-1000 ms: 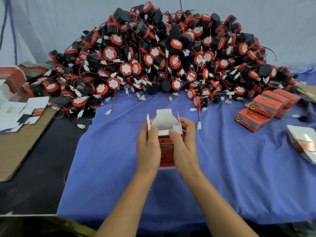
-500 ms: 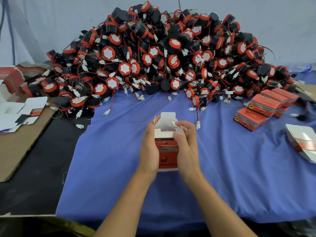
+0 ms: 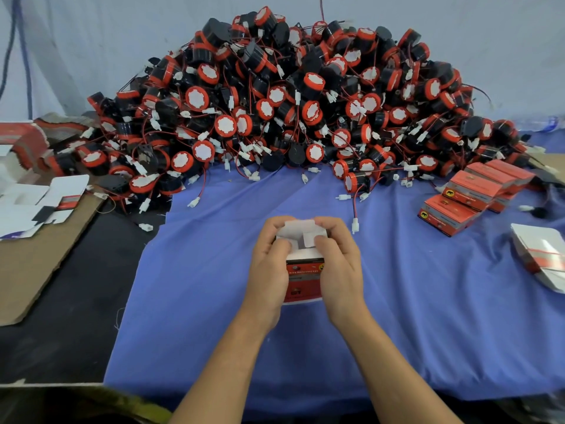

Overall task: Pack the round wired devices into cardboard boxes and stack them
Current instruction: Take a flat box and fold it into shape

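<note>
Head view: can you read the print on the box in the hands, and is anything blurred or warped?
Head view: light soft and even, no glare; box print too soft to read; pile fairly sharp; wide-angle bend toward the edges, where the flat cartons smear.

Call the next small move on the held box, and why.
Probably tuck the lid flap into the box: left hand and right hand grip it with the side flaps folded in, and the lid flap arches over them, not yet tucked.
</note>
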`<state>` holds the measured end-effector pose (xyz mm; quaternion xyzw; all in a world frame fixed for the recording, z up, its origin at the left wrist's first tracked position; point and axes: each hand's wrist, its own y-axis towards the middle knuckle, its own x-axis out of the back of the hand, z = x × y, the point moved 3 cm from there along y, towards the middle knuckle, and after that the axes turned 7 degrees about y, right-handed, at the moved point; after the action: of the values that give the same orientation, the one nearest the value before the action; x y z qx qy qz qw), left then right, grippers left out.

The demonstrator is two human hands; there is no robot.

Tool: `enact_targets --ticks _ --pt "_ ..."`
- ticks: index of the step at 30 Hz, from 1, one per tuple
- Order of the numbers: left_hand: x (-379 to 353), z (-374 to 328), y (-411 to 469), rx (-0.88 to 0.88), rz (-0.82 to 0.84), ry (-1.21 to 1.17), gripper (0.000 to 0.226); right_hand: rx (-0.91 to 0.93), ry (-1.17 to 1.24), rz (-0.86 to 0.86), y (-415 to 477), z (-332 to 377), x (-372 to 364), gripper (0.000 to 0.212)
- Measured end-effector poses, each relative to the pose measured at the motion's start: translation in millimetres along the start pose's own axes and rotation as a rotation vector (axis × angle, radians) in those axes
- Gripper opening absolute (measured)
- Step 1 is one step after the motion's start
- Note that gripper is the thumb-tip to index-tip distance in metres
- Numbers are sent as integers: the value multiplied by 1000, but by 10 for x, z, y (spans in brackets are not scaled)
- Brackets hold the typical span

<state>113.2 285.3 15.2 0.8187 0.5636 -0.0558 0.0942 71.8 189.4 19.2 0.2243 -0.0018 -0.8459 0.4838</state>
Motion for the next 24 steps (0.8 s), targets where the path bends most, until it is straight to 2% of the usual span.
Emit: enact_targets --ticks 4,7,9,11,21,24 --pt "14 -6 -30 10 -11 -13 14 -36 28 26 -38 -10 18 19" --pt "14 -15 -56 22 23 -83 19 -36 7 31 -51 -46 26 18" --pt "10 -18 -55 2 27 -17 16 11 -39 26 -54 -50 36 10" --pt "14 -21 -52 -7 20 45 12 46 -51 43 -64 -36 37 17" --pt "8 -66 -48 -152 1 139 41 93 -134 37 -60 31 43 41" --pt "-2 -93 -34 -188 -6 174 47 100 -145 30 -47 48 35 39"
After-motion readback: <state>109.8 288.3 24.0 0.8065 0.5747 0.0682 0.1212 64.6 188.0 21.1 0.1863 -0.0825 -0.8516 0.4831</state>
